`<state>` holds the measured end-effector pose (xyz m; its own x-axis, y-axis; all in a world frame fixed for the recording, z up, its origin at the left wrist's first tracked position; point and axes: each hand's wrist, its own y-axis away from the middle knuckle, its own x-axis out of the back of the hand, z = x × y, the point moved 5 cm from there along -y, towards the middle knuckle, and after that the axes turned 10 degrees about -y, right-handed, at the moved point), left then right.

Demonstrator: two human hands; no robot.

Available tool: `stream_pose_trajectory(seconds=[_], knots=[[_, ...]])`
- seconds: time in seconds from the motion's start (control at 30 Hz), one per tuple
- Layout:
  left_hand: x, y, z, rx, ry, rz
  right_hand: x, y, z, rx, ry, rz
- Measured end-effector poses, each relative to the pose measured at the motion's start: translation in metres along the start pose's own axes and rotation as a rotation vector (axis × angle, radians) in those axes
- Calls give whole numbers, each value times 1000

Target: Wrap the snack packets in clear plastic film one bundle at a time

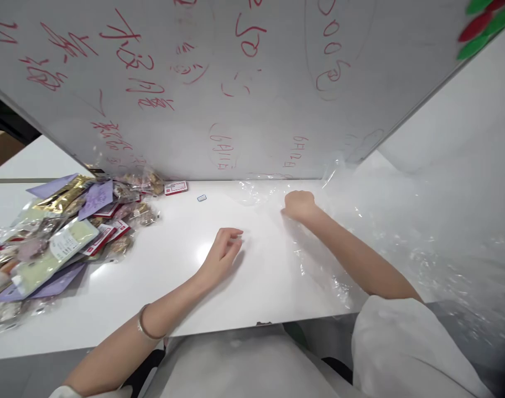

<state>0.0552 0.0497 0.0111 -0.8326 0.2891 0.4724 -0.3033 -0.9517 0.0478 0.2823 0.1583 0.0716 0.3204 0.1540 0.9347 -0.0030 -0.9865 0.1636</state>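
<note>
My left hand (222, 253) hovers over or rests on the middle of the white table (152, 282), its fingers apart and nothing in them. Farther right, my right hand (298, 204) is curled closed at the edge of a large sheet of clear plastic (335, 276); the fingertips are hidden, so I cannot tell what they hold. The plastic spreads from the table's back edge to the far right. A tiny blue-edged label (201, 198) lies on the table beyond my left hand.
A heap of small packets fills the table's left side, with a purple packet (97, 199) and a pale green packet (57, 257) on it. A red-and-white card (176, 188) lies beside the heap. Behind stands a whiteboard (256, 121) with red writing.
</note>
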Motion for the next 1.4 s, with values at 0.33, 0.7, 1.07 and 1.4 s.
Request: stream_pose_trajectory(seconds=[0.33, 0.7, 1.07, 1.4], knots=[[5, -12, 4, 164, 781, -114, 2, 68, -20, 0, -1162, -205], [27, -25, -17, 259, 558, 52, -53, 54, -47, 293, -843, -17], [43, -28, -21, 340, 78, -29, -80, 24, -16, -65, -1063, -39], [45, -31, -32, 231, -259, 166, -87, 21, -17, -67, -884, -189]])
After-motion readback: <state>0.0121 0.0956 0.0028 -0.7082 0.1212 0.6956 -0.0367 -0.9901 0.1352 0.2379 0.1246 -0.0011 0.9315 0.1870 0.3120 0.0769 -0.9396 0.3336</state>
